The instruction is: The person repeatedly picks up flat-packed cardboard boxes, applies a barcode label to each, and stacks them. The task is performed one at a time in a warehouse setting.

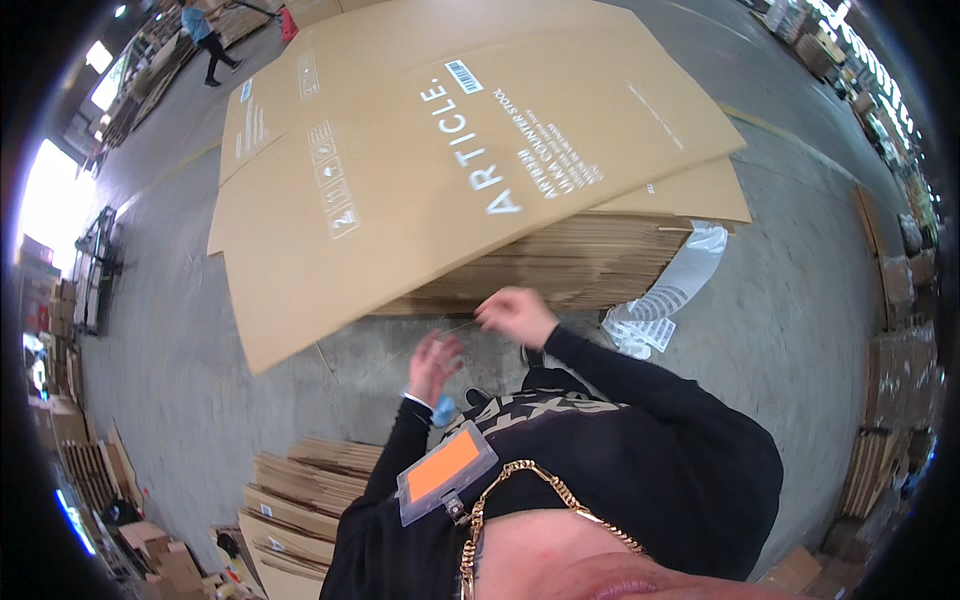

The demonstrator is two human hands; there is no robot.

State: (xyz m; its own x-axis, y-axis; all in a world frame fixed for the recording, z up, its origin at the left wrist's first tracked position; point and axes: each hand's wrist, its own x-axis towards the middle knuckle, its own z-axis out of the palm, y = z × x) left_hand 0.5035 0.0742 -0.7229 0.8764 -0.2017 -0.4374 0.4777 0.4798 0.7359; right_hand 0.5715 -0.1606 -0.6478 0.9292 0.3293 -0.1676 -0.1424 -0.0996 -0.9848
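Observation:
A thin string (459,328) stretches between my two hands in front of a stack of flattened cardboard boxes (560,262). My right hand (518,316) is closed in a pinch on one part of it, close to the stack's near side. Lower and to the left, my left hand (435,365) has its fingers curled loosely at the string's other part; they are slightly blurred. A large printed cardboard sheet (390,160) lies on top of the stack and overhangs its near left side. Neither hand touches that sheet.
Clear plastic wrap with a label (672,290) hangs from the stack's right corner to the floor. More flattened cardboard (300,500) stands at my lower left. A wheeled metal cart (97,270) is at left. Far off, a person (205,40) walks. Wrapped pallets (900,380) line the right.

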